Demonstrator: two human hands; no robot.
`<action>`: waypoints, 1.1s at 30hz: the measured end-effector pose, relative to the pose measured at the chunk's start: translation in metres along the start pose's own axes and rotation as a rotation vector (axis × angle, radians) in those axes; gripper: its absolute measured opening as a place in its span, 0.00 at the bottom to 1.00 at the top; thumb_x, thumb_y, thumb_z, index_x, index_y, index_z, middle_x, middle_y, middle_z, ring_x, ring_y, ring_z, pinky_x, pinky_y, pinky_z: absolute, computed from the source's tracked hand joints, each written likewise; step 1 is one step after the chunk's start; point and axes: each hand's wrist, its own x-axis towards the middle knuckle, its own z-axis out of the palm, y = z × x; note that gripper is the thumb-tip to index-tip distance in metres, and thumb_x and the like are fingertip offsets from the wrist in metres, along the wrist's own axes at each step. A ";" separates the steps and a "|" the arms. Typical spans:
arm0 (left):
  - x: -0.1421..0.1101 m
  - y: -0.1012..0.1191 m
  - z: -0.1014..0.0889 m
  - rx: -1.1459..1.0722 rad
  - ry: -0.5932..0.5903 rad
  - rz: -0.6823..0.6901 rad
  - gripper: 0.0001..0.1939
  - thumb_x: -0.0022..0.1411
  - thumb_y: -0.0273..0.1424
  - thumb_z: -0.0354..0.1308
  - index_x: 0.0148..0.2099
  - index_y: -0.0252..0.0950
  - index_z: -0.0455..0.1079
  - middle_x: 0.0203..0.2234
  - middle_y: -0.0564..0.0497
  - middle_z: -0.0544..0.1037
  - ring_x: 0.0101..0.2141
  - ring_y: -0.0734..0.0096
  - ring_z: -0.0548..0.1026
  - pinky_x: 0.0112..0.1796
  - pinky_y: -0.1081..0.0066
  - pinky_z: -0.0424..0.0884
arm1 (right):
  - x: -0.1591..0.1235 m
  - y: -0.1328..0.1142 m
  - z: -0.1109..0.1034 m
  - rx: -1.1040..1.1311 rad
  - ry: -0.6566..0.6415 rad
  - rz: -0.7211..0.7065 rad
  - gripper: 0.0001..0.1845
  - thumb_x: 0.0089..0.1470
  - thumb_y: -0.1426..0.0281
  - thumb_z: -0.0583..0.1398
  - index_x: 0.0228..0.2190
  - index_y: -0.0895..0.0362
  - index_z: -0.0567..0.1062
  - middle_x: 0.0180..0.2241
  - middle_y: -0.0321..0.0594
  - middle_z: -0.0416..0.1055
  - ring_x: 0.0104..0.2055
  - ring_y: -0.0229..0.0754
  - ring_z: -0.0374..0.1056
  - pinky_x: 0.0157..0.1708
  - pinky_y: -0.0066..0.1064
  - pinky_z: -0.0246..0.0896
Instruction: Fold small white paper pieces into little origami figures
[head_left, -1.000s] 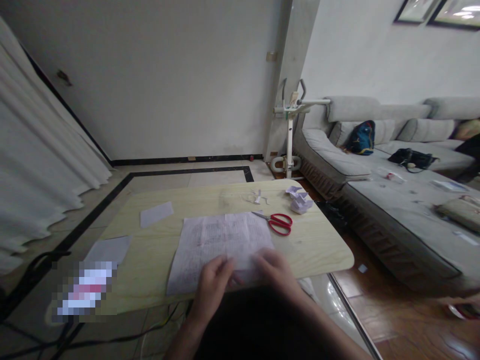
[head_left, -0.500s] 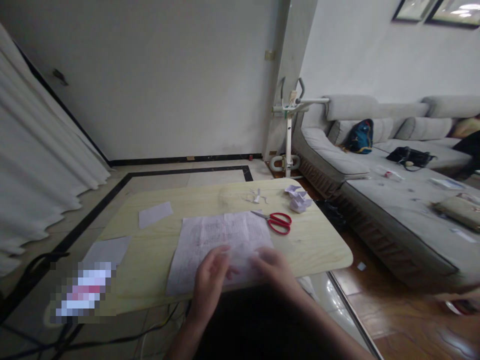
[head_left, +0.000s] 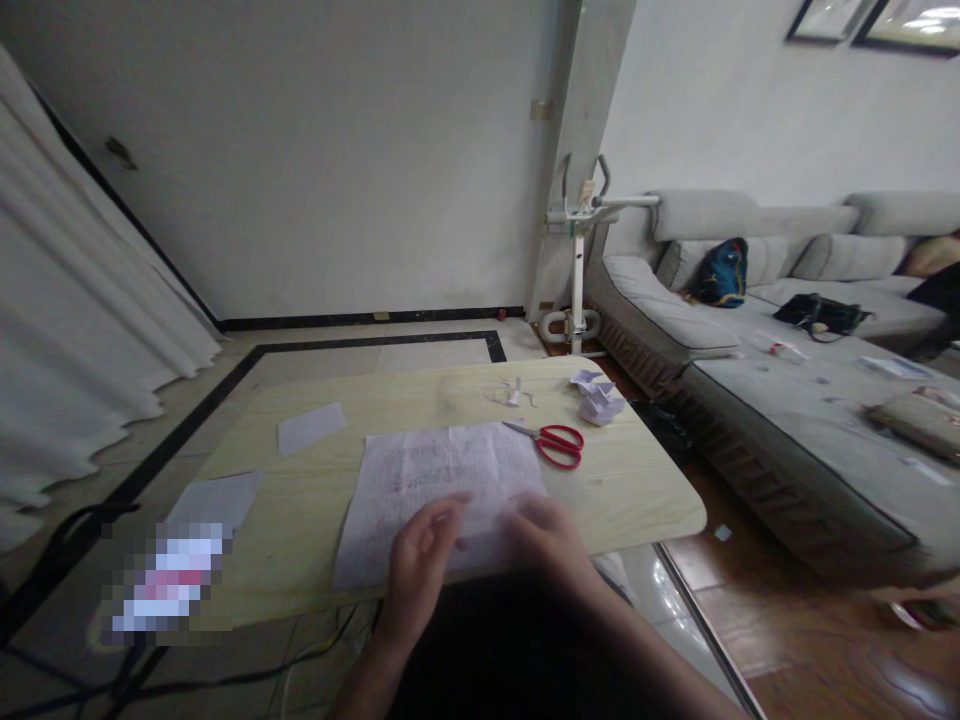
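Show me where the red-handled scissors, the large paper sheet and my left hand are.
Red-handled scissors (head_left: 538, 438): head view, where the blades meet the handles.
Large paper sheet (head_left: 435, 468): head view, middle of its uncovered part.
Left hand (head_left: 417, 550): head view, middle of the hand.

Bare forearms, plain black clothing

The person wears a solid black cloth garment (head_left: 517, 650) over the front of the body, so dark that folds, seams and fastenings cannot be made out, nor whether it is a top, an apron or trousers. The bare left forearm (head_left: 379, 665) and the bare right forearm (head_left: 649, 645) narrow toward the wrists. The bare left hand (head_left: 424, 550) shows rounded knuckles and slim fingers; on the bare right hand (head_left: 551, 535), the fingertips are blurred.
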 end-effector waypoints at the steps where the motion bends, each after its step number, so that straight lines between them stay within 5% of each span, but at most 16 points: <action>1: 0.000 -0.001 0.000 -0.029 -0.015 -0.005 0.17 0.57 0.44 0.58 0.38 0.35 0.74 0.43 0.43 0.80 0.27 0.69 0.78 0.30 0.70 0.75 | 0.000 0.000 0.000 -0.004 -0.001 -0.016 0.21 0.46 0.52 0.64 0.23 0.58 0.71 0.18 0.32 0.65 0.20 0.35 0.60 0.20 0.26 0.55; 10: 0.000 -0.007 0.004 -0.155 0.002 -0.078 0.15 0.54 0.42 0.62 0.35 0.35 0.68 0.22 0.54 0.77 0.23 0.69 0.78 0.28 0.71 0.73 | -0.005 0.001 -0.004 -0.264 -0.014 -0.244 0.16 0.53 0.58 0.61 0.32 0.59 0.76 0.28 0.39 0.72 0.30 0.40 0.65 0.30 0.31 0.60; 18: -0.003 -0.001 0.003 -0.079 -0.042 -0.001 0.10 0.57 0.37 0.60 0.36 0.35 0.71 0.24 0.52 0.79 0.26 0.70 0.77 0.30 0.73 0.72 | -0.008 -0.012 0.000 -0.085 -0.079 -0.125 0.19 0.52 0.55 0.61 0.31 0.60 0.75 0.25 0.38 0.71 0.27 0.38 0.65 0.27 0.29 0.60; 29: -0.002 -0.008 0.003 -0.083 -0.067 -0.105 0.17 0.52 0.35 0.62 0.44 0.36 0.67 0.38 0.49 0.80 0.28 0.69 0.79 0.33 0.71 0.75 | -0.001 -0.006 -0.001 0.074 -0.051 0.059 0.21 0.45 0.53 0.65 0.23 0.59 0.70 0.18 0.31 0.64 0.20 0.34 0.59 0.21 0.25 0.53; 33: -0.003 -0.005 0.004 -0.016 -0.133 -0.153 0.19 0.52 0.37 0.62 0.45 0.34 0.69 0.32 0.48 0.81 0.30 0.66 0.79 0.31 0.72 0.74 | 0.000 -0.006 -0.001 0.030 -0.035 0.028 0.20 0.45 0.55 0.65 0.21 0.59 0.70 0.17 0.32 0.64 0.20 0.34 0.59 0.21 0.25 0.53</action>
